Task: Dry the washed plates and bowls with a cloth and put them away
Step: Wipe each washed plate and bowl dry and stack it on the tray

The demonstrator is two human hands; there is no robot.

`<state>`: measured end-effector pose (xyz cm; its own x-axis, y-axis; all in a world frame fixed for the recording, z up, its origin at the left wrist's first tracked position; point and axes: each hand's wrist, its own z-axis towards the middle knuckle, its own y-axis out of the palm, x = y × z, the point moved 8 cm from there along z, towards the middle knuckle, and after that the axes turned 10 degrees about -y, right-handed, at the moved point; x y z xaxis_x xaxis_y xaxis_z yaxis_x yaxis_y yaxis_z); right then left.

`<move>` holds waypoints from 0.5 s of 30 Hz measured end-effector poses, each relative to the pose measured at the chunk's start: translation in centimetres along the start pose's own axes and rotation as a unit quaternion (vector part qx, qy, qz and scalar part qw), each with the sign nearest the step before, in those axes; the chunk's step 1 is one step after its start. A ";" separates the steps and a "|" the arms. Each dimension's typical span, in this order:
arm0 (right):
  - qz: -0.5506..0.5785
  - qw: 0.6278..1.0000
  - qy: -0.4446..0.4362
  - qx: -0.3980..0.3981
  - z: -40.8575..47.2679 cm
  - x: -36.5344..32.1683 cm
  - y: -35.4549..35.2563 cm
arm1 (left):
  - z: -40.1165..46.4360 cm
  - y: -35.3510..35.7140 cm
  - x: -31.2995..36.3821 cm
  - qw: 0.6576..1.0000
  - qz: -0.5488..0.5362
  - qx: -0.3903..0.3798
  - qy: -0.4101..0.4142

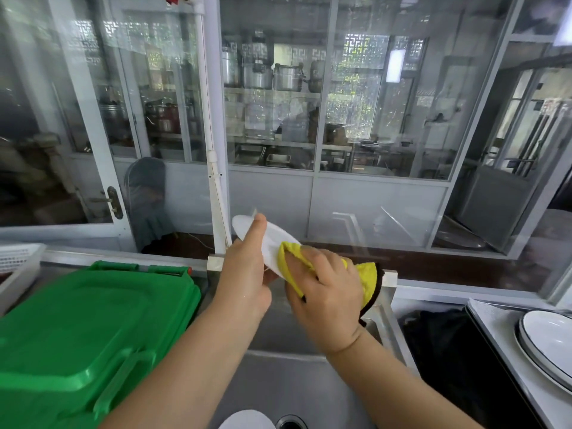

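Plate [272, 243], small and white, held tilted at centre frame above the sink [278, 382]: left hand [247, 274] grips its rim; right hand [325, 292] presses a yellow cloth [368, 280] against its face. Probably stiff, light, breakable and slippery when wet; best held by the rim.

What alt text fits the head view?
Over a steel sink, the left hand holds a white plate while the right hand wipes it with a yellow cloth; a green bin sits left.
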<state>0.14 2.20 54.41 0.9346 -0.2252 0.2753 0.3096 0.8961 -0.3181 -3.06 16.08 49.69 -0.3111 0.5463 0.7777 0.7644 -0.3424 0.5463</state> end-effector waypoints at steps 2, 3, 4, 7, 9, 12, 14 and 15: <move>-0.003 1.000 -0.008 0.002 -0.3 -0.7 0.1 | 0.0 -0.5 -0.2 1.000 -0.005 0.022 0.006; 0.000 1.000 -0.011 0.007 -0.4 -1.0 0.2 | 0.0 -0.7 -0.4 1.000 -0.008 0.026 0.009; 0.003 1.000 -0.012 0.010 -0.5 -1.1 0.2 | 0.0 -0.8 -0.5 1.000 -0.011 0.027 0.010; 0.037 0.999 -0.025 0.002 -0.7 -1.4 0.7 | 0.0 -1.5 -0.4 0.999 -0.023 0.024 0.022; 0.081 0.996 -0.030 -0.022 -1.1 -1.3 1.3 | 0.0 -1.8 -0.3 0.999 -0.036 0.015 0.032; 0.130 0.991 -0.008 -0.041 -1.8 -0.6 1.8 | 0.0 -2.1 0.6 0.996 -0.034 0.009 0.077; 0.145 0.988 0.031 -0.034 -2.2 0.6 1.8 | -0.2 -2.4 1.4 0.993 -0.026 0.009 0.111; 0.148 0.986 0.065 -0.031 -2.2 1.6 1.8 | -0.3 -2.6 1.8 0.992 -0.020 0.007 0.128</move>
<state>2.58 2.62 52.28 0.9990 -0.0081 0.0450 0.0263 0.9061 -0.4223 -5.75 17.73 49.75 -0.4730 0.3463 0.8102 0.7557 -0.3132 0.5751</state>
